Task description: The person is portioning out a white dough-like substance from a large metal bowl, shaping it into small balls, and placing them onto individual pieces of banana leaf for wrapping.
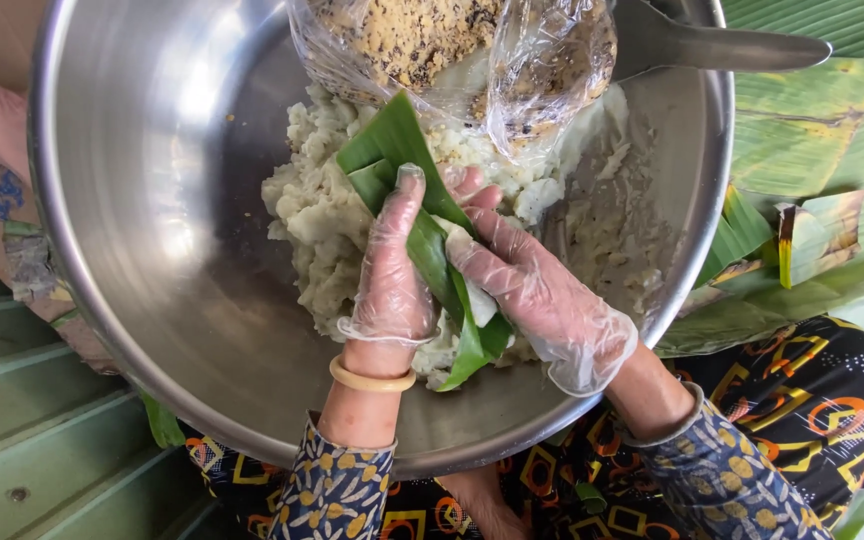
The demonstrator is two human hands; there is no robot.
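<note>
Head view is looking straight down onto a lap in patterned cloth, where both hands, each in a thin clear glove, are working over a big steel bowl (152, 300). Nearest, the left hand (392, 275) — a pale bangle (372, 377) circling its wrist — is closing around a folded green banana leaf (432, 250), fingers wrapped over the fold, thumb side hidden. Beside it the right hand (537, 295) is pinching the same leaf from the other edge, fingertips pressed together on it. Under the leaf, white sticky dough (317, 215) is lying heaped in the bowl's middle. Farther back, a clear plastic bag of yellow, dark-flecked crumbs (422, 35) is resting on the dough, a metal spoon handle (722, 45) is leaning over the rim, and loose banana leaves (812, 130) are lying outside to the right
</note>
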